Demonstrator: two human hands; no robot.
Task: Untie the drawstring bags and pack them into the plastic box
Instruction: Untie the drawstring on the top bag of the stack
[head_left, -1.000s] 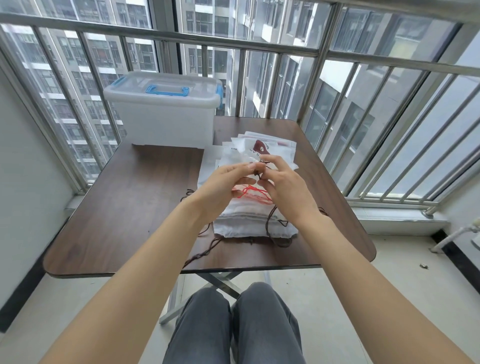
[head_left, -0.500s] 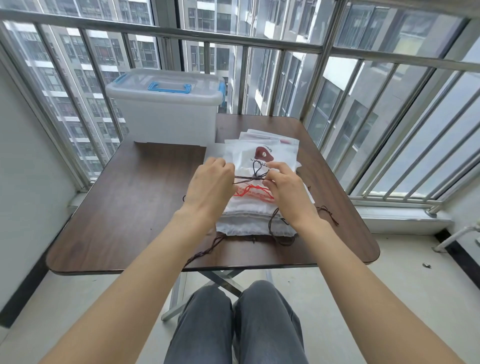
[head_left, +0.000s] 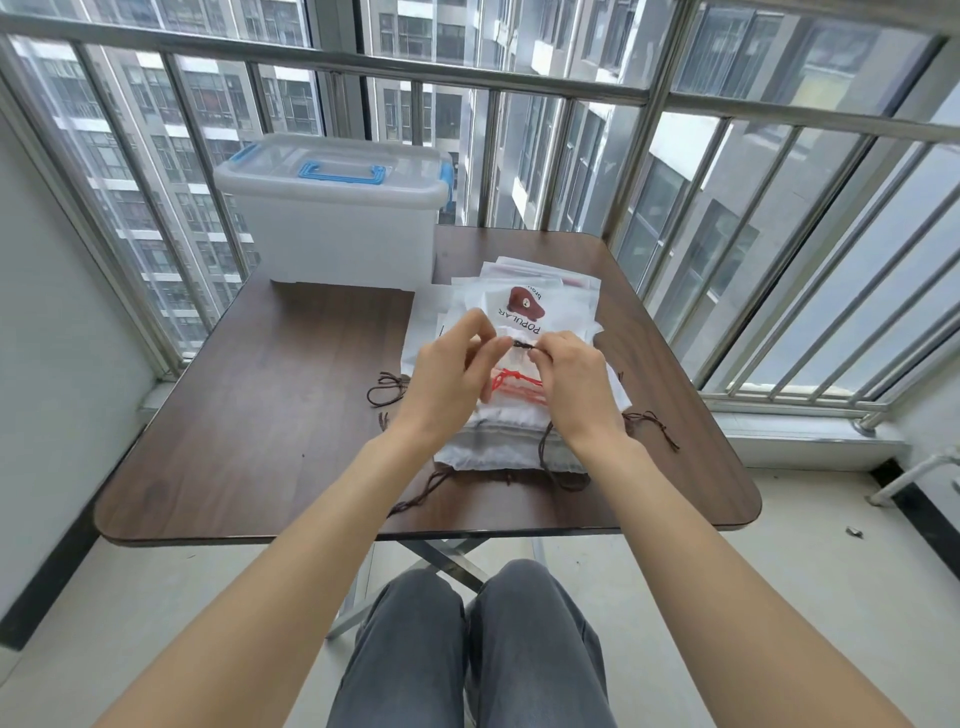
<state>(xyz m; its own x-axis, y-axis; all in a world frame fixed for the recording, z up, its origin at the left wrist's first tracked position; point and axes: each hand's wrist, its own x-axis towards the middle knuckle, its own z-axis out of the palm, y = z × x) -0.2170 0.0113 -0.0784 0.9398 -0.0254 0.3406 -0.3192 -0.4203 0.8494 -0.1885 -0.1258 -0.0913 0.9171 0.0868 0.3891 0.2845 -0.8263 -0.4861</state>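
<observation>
Both hands, left (head_left: 451, 375) and right (head_left: 574, 384), pinch a dark knotted drawstring (head_left: 522, 345) above stacked white bags (head_left: 540, 312).

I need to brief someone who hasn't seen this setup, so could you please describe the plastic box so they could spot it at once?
On the dark wooden table, look to the far left corner by the window bars. The plastic box stands there, behind and left of the pile of white drawstring bags. It alone is rigid and translucent, with a closed lid, blue handle and blue latches.
</observation>
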